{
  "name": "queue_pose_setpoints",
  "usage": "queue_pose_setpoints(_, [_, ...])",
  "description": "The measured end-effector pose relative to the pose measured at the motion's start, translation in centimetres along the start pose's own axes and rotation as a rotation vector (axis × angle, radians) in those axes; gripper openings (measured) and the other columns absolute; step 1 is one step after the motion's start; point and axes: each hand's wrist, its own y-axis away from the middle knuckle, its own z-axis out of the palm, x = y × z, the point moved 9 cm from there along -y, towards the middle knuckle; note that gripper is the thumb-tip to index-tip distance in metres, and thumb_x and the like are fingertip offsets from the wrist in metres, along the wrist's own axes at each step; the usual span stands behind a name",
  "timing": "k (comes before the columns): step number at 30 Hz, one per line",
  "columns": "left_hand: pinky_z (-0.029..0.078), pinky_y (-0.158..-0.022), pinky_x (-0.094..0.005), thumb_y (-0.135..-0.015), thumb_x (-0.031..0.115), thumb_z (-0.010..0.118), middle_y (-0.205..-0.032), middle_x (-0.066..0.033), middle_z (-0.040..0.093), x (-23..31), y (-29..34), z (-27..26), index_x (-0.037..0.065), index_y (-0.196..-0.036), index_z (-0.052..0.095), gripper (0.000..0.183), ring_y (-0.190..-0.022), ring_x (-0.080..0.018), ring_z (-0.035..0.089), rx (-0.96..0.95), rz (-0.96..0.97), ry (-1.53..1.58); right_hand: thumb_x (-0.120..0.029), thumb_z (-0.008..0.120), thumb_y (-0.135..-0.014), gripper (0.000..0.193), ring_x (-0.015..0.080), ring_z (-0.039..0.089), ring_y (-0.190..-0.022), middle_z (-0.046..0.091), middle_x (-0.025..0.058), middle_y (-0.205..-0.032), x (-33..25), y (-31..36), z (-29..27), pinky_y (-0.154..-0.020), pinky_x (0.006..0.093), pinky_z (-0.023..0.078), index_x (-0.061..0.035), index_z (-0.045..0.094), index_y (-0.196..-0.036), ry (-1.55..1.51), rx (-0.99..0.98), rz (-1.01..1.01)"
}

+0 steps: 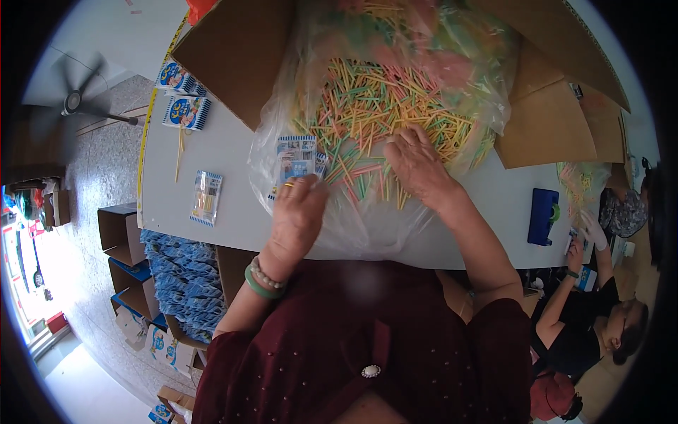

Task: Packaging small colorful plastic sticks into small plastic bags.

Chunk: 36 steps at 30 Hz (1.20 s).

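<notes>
A large heap of thin pink, yellow and green sticks (pixel 367 99) lies in a clear plastic bag (pixel 265 152) spread over the table in front of me. My right hand (pixel 417 166) rests at the near side of the heap, fingers curled down among the sticks; its fingertips are partly hidden. Just below a few blue-and-white packets (pixel 296 150) lying on the bag, my left hand (pixel 298 215) has its fingers bent together, slightly blurred. What it holds, if anything, does not show. Several loose sticks (pixel 361 177) lie between my hands.
Brown carton flaps (pixel 236 56) rise around the bag. Stacked packets (pixel 187 112), a single clear-fronted packet (pixel 206 198) and a blue tape dispenser (pixel 543 215) are on the table. A carton of blue packets (pixel 183 283) stands below left. A co-worker (pixel 590 321) works at right.
</notes>
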Motion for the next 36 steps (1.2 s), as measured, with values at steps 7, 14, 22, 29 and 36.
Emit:
queue_pose_setpoints(7, [0.048,-0.076,-0.0391,-0.072,0.007,0.063,-0.096,-0.0105,0.057,4.9,0.4,4.5,0.005,-0.089,0.063,0.017,-0.087,-0.0279,0.057,-0.276,0.233,0.073,0.010,0.052,-0.069,0.037,0.0335,0.053,-0.095,0.054,0.0120,-0.090,3.4,1.1,-1.7,-0.087,0.0410,0.043,-0.0046,0.053,-0.103,-0.428,0.210,0.279])
queue_pose_setpoints(14, [0.045,-0.075,-0.0396,-0.069,0.009,0.062,-0.086,-0.0093,0.054,4.7,1.3,5.5,0.007,-0.074,0.060,0.006,-0.084,-0.0266,0.056,-0.412,0.228,-0.053,0.006,0.054,-0.083,0.022,0.0321,0.055,-0.084,0.056,0.0131,-0.090,6.0,3.0,-1.9,-0.079,0.0358,0.046,-0.0037,0.053,-0.103,-0.710,0.463,0.407])
queue_pose_setpoints(22, [0.043,-0.077,-0.0403,-0.069,0.015,0.071,-0.097,-0.0085,0.056,6.4,0.3,3.8,0.007,-0.089,0.062,0.023,-0.092,-0.0268,0.054,-0.328,0.243,0.050,-0.020,0.059,-0.089,0.024,0.0383,0.064,-0.080,0.064,0.0207,-0.084,1.0,7.0,-1.9,-0.068,0.0452,0.050,-0.0051,0.052,-0.106,-0.281,-0.026,0.845])
queue_pose_setpoints(29, [0.042,-0.085,-0.0411,-0.066,0.017,0.073,-0.107,-0.0096,0.056,6.5,0.4,5.9,0.006,-0.106,0.059,0.043,-0.102,-0.0268,0.054,-0.343,0.181,0.064,-0.032,0.063,-0.085,0.040,0.0380,0.065,-0.074,0.066,0.0184,-0.080,0.2,6.7,2.3,-0.066,0.0462,0.052,-0.0017,0.047,-0.107,-0.156,-0.306,1.044])
queue_pose_setpoints(36, [0.042,-0.087,-0.0456,-0.066,0.016,0.075,-0.110,-0.0105,0.052,5.7,1.2,6.3,0.011,-0.096,0.061,0.034,-0.106,-0.0312,0.051,-0.482,0.170,0.117,-0.022,0.065,-0.080,0.023,0.0334,0.064,-0.066,0.065,0.0157,-0.074,-0.3,6.1,4.0,-0.061,0.0420,0.050,-0.0012,0.059,-0.088,-0.262,-0.282,0.879])
